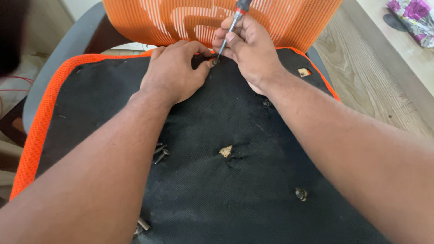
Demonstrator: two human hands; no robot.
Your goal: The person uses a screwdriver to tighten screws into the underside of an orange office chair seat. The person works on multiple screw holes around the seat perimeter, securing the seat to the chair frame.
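Observation:
An upturned chair seat (113,95), covered in black fabric with an orange mesh border, lies before me. My right hand (248,49) grips a screwdriver (233,25) with a red and black handle, its tip set on a screw (215,61) at the seat's far edge. My left hand (174,72) rests on the fabric beside it, thumb and forefinger pinching at that screw. The orange mesh backrest (181,20) rises just behind both hands.
Loose bolts (160,152) lie on the fabric near my left forearm, more bolts (141,225) at the bottom. A fitted screw (301,194) and a small tear (226,151) mark the seat. A wooden floor (361,68) lies to the right, with a shiny wrapper (413,18) beyond.

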